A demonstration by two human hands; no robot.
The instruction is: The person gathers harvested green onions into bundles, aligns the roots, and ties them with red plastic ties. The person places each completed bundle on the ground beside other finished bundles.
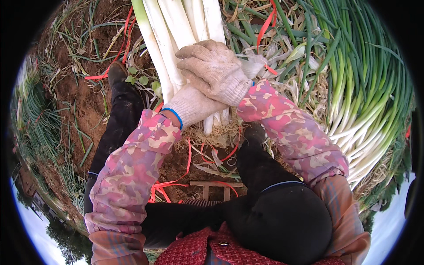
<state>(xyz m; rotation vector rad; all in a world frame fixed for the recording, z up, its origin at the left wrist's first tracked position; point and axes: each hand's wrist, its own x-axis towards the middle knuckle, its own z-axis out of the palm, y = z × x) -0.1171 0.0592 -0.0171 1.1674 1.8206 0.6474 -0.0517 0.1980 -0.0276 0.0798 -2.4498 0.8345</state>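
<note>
A bundle of thick white Welsh onion stalks lies before me between my feet, its matted roots towards me. My right hand, in a soiled knit glove, rests on the stalks with its fingers bent. Beneath it crosses my left hand, gloved alike, its wrist under the right one. The left fingers are hidden, and what either hand grips cannot be made out. Red plastic ribbon shows just right of the bundle, with another bit of ribbon at its left edge.
At right lies a large pile of green onions. Other onions lie at far left. Dry leaves and red ribbon strands litter the soil. A small wooden frame sits close by my legs.
</note>
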